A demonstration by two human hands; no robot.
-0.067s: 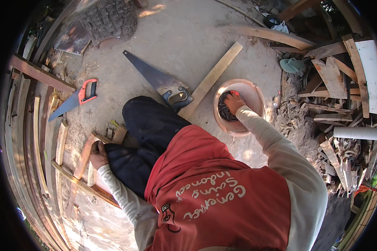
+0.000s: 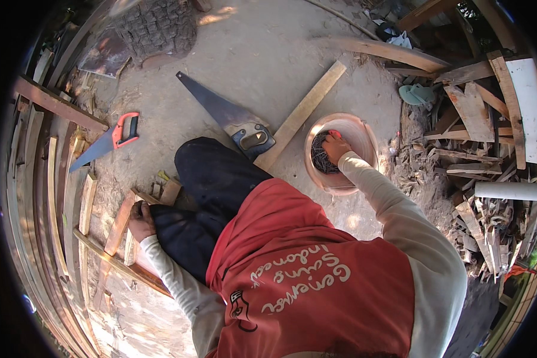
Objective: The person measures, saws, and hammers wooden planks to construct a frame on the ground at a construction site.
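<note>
My right hand (image 2: pixel 336 148) reaches into a round wooden bowl (image 2: pixel 360 126) with its fingers curled together over a heap of nails (image 2: pixel 322 156). Whatever the fingertips pinch is hidden. Just beyond them in the bowl shows a small red thing (image 2: pixel 335 133), too covered to name. My left hand (image 2: pixel 141 222) is low beside my bent knee, next to a wooden frame (image 2: pixel 120 222). Its fingers are closed, and what they hold cannot be made out. Between the knee and the bowl lie a black-handled handsaw (image 2: pixel 221 113) and a long wooden batten (image 2: pixel 304 113), its near end by my leg.
A second handsaw (image 2: pixel 108 140) with a red-and-black handle leans at the left near stacked planks (image 2: pixel 36 197). A tree stump (image 2: pixel 155 30) stands at the far left. Scrap wood (image 2: pixel 474 113), a white pipe (image 2: pixel 510 190) and a pale green sandal (image 2: pixel 417 93) are on the right.
My right hand has shifted slightly to the right within the bowl, so more of the nails show. My left hand stays where it was.
</note>
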